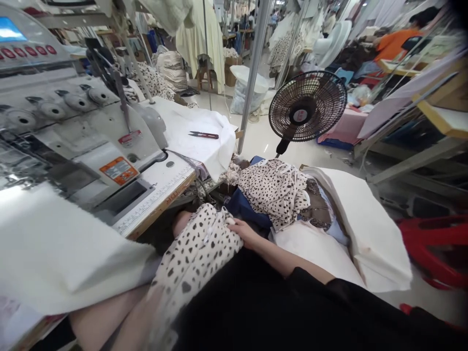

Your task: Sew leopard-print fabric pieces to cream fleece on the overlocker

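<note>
Dotted cream fabric [199, 243] with dark spots and a gathered upper end lies over my lap. My right hand [244, 233] grips its gathered end, thumb on top and the other fingers mostly hidden by the cloth. Along the fabric's lower left edge, my left hand [148, 309] is smeared by motion, and its fingers cannot be made out. A pile of the same dotted fabric [274, 187] rests just beyond my right hand.
At left stands an overlock sewing machine [91, 131] on a worktable with a ruler strip [153, 200]. Thread snips [204, 135] lie on white cloth [197, 117]. A black fan [307, 107] stands ahead, a red stool [435, 243] at right. A person in orange [397, 46] sits farther back.
</note>
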`<state>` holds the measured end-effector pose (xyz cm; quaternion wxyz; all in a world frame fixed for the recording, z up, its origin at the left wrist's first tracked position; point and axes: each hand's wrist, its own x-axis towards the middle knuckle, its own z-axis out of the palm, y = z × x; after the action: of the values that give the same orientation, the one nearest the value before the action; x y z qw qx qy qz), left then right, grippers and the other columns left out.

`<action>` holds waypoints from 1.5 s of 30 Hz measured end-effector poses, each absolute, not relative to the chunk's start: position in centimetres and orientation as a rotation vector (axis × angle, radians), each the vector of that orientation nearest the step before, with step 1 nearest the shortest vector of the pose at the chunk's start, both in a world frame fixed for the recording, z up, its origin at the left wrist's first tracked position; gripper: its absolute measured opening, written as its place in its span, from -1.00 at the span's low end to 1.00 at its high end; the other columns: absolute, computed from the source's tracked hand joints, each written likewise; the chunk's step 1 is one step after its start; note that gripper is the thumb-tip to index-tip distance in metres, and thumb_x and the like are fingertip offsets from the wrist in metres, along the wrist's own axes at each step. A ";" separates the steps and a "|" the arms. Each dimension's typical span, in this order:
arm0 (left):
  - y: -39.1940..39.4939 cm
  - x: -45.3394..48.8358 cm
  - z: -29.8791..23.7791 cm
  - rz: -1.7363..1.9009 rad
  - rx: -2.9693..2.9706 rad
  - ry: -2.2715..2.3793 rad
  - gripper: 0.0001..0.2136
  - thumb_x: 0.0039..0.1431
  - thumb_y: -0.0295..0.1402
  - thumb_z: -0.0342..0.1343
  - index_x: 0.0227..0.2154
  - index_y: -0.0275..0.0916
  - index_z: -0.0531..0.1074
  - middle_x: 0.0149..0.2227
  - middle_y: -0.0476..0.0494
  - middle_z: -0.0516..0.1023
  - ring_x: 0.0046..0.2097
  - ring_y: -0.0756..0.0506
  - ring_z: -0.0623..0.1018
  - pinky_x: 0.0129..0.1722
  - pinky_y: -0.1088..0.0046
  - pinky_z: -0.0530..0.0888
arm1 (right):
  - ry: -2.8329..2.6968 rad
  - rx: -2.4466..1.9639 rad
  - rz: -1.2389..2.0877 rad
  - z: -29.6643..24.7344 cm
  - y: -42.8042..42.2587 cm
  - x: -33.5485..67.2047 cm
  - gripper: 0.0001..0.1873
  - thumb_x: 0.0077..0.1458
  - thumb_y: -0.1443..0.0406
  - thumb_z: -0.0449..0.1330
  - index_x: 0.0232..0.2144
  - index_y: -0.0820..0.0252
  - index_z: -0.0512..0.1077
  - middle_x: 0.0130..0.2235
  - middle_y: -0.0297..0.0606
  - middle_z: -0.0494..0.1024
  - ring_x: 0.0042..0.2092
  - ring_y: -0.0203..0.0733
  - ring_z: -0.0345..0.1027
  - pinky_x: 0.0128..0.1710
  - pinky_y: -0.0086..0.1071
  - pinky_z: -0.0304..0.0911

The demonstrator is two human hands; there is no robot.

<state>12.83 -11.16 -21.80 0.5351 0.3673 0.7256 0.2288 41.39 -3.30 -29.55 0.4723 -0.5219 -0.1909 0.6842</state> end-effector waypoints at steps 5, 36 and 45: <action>-10.2 11.9 -22.3 0.455 0.963 1.672 -0.54 -0.10 -0.03 0.08 -0.20 -0.25 0.45 -0.20 -0.17 0.53 -0.09 -0.24 0.47 -0.10 0.25 0.40 | -0.555 -1.257 1.498 -27.2 -2.8 45.8 -0.59 -0.31 0.19 0.31 -0.33 0.19 0.37 -0.43 -0.32 0.53 -0.40 -0.19 0.40 -0.36 -0.36 0.27; -15.6 8.8 -20.9 0.364 1.212 2.160 -0.77 -0.19 -0.09 0.03 -0.50 -0.10 0.41 -0.58 -0.06 0.43 -0.34 -0.27 0.48 -0.40 0.33 0.38 | -0.740 -1.967 0.412 -18.9 3.1 65.9 -0.49 -0.06 0.37 0.05 -0.01 0.48 0.18 0.10 0.36 0.08 0.15 0.13 -0.07 0.06 -0.03 -0.16; -8.3 12.9 -21.9 0.603 1.239 1.910 -0.43 -0.06 -0.05 -0.02 -0.03 -0.34 0.27 0.04 -0.28 0.32 0.08 -0.20 0.29 0.10 0.31 0.17 | -1.172 -1.784 1.210 -28.6 3.0 50.3 -0.79 -0.18 0.24 0.19 -0.39 0.17 0.45 -0.33 -0.22 0.50 -0.27 -0.10 0.35 -0.20 -0.19 0.25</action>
<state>12.91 -8.31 -21.91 0.3830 0.4858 0.7492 0.2365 50.33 2.95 -28.57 0.3373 -0.6845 -0.4497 0.4641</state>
